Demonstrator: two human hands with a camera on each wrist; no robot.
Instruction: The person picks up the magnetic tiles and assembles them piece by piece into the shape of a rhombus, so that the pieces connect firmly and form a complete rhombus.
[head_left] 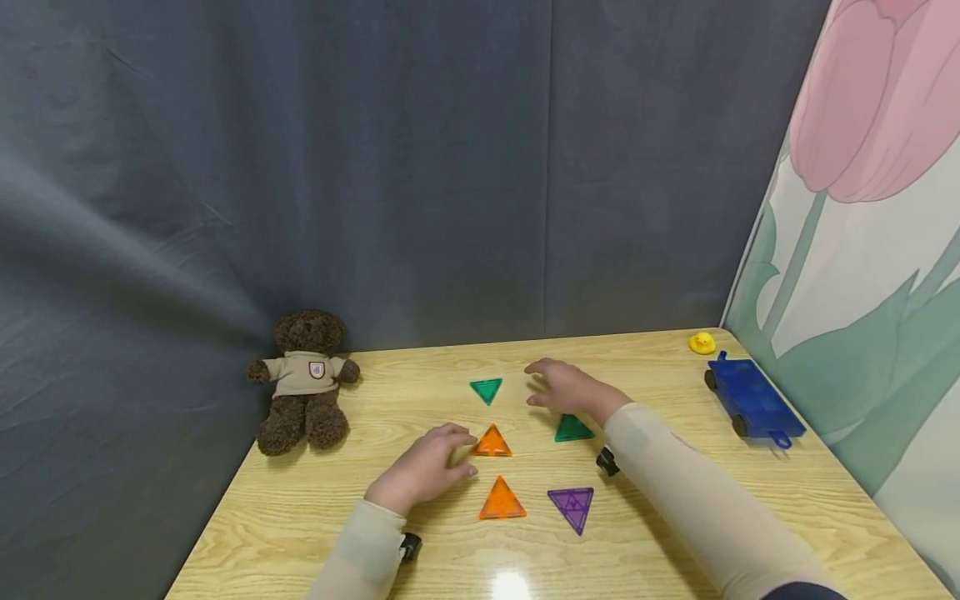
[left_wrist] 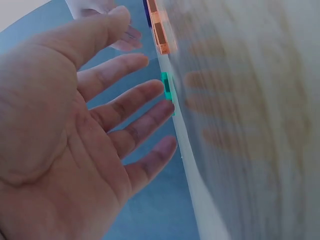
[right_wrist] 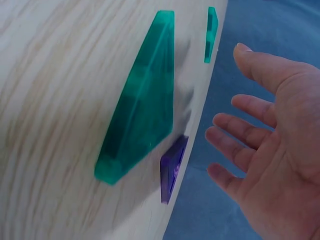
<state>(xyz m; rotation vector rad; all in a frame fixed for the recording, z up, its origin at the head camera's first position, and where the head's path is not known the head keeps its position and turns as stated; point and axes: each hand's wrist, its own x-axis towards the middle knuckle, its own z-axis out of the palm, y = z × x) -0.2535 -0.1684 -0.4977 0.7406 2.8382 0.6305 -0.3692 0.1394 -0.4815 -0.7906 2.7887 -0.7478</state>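
Wood table; L hand spread, empty, by farther orange tile; R hand same, nr closer green tile. Prob. best: pinch edges w/o sliding either tile.

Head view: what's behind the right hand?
A green triangle on the tabletop: its lower part shows, its top is covered by the right hand. Anything fully behind it can't be seen.

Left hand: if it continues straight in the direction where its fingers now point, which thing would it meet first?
Probably the farther orange triangle, just ahead of the left hand; height is unclear, so the hand might pass over it.
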